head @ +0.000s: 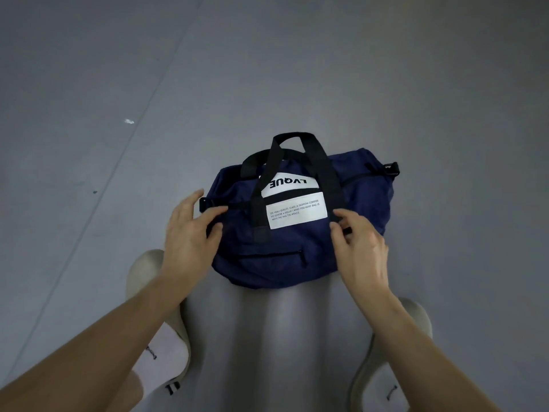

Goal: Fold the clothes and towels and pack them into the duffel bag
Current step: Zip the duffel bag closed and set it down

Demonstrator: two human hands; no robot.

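A navy duffel bag [359, 200] lies on the grey floor in front of me, with black handles [297, 141] flopped across its top and white label patches facing up. My left hand [185, 237] reaches to the bag's left end, fingers spread and loosely bent, fingertips touching the fabric near a black side strap [208, 203]. My right hand [361, 248] is at the bag's right front, thumb and forefinger pinching a small black piece at the foot of the handle strap. No clothes or towels are in view. The bag's zipper looks closed.
The grey floor [118, 84] stretches all around, with a seam line running diagonally at the left. My two feet in beige slippers and white socks [162, 358] stand just below the bag, left and right of it.
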